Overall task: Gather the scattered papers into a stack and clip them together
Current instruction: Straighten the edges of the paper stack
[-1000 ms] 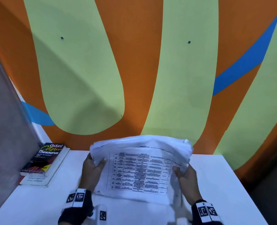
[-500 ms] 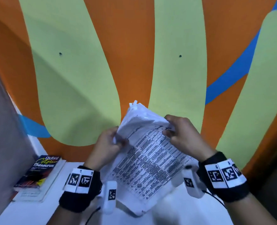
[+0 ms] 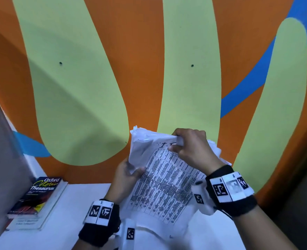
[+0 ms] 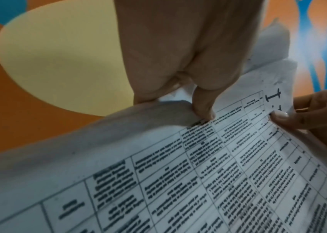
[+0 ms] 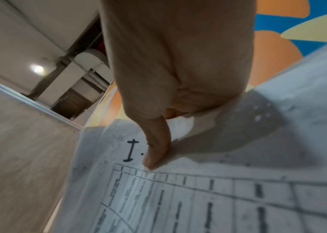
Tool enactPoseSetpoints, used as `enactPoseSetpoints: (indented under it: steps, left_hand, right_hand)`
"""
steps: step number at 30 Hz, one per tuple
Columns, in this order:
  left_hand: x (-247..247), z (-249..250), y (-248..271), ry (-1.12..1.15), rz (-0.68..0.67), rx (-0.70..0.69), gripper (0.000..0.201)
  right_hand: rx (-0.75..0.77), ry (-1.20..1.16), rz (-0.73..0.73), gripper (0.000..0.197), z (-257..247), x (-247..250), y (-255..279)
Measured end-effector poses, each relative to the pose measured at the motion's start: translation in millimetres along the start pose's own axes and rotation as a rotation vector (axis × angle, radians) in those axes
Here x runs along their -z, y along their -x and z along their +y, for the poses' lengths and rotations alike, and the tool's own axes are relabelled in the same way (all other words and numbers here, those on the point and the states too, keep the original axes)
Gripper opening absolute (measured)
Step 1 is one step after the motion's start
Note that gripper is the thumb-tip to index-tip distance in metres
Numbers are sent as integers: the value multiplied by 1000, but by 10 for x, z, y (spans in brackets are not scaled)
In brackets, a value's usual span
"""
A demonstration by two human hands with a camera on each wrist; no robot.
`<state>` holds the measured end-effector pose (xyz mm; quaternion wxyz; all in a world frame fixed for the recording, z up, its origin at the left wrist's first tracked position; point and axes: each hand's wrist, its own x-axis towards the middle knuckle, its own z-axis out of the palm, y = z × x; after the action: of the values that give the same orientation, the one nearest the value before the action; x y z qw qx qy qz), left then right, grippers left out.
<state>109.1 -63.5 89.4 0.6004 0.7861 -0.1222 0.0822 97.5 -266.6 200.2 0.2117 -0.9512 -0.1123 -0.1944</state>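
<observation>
Biggest risk here, I think, is the stack fanning out or a few sheets sliding loose, because the papers [image 3: 164, 179] are held up in the air, tilted on a diagonal above the white surface [image 3: 62, 213], with nothing underneath to square the edges against. The left hand [image 3: 126, 175] is curled round the left edge, thumb pressing on the printed face, and the right hand [image 3: 189, 147] pinches the top edge near the handwritten "I" with its thumb on top. Both grips sit up near the top end, so the lower part hangs free and could sag or splay. The top corner already looks crumpled and the edges on the right side aren't lined up, so clipping right now would probably catch only some sheets. No clip shows in any view, so one hand will have to let go to fetch it, and that's when things could slip. The top sheet is a printed table with dense black text, slightly curved. A thesaurus [image 3: 39, 193] lies on another book at the left of the surface.
</observation>
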Motion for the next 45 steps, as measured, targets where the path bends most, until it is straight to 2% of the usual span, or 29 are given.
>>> enactPoseSetpoints:
  steps: [3,5,7,9,10,11,13,14,16,17,20,23,25,27,30,33,36,39,40,42,44,45]
  left_hand:
    - [3,-30,-14,-32,-6,-17,22]
    - [5,-42,-14,12,33,-5,24]
    - [56,-127,2,82,69,36,23]
    - [159,-241,22,117,105,91,15]
    - [208,-274,38,139,113,98,16]
    - [236,-296,51,156,106,83,19]
    - [244,-250,77,163,72,34,24]
    - [233,-213,78,163,61,14,23]
    - [217,-153,63,149,56,-28,17]
    - [221,-114,51,135,55,-45,18]
    - [243,-12,-3,89,70,-105,35]
    - [196,-23,-23,58,200,-165,47]
    - [125,-142,47,45,211,-95,53]
    - [44,-303,143,52,204,-28,52]
    - [-10,-398,148,-33,260,-19,49]
    - [35,-280,44,31,303,-47,50]
    - [95,-240,20,21,305,-48,57]
    - [11,-282,118,-70,244,90,35]
    - [-23,-328,155,-96,256,120,35]
    - [-30,-413,183,-109,271,78,30]
    - [7,-457,147,-79,316,69,11]
    - [26,-470,140,-37,326,80,8]
  right_hand:
    - [-3,99,19,33,-64,-11,-41]
    - [-11,177,73,57,-31,-32,-32]
    - [-61,162,209,89,127,-34,43]
    - [-182,-36,325,115,361,-89,202]
    - [-240,-238,304,123,454,-161,289]
    - [-294,-475,222,127,497,-261,374]
    - [-340,-848,48,115,516,-497,481]
    - [-329,-896,51,96,522,-605,500]
    - [-274,-818,174,49,485,-693,475]
    - [-240,-784,222,40,435,-680,444]
    - [-103,-741,322,30,277,-606,353]
    - [-89,-749,375,33,188,-648,399]
    - [-152,-795,352,41,232,-808,521]
    - [-219,-828,294,39,298,-1029,660]
    - [-305,-790,215,33,345,-1244,731]
    - [-241,-797,280,23,330,-1161,647]
    - [-189,-815,301,34,334,-1065,626]
    - [-260,-729,184,28,436,-1250,713]
    - [-281,-697,134,22,473,-1321,749]
    - [-285,-673,95,17,536,-1394,789]
    - [-265,-694,100,19,527,-1349,780]
    - [-254,-717,101,21,521,-1340,786]
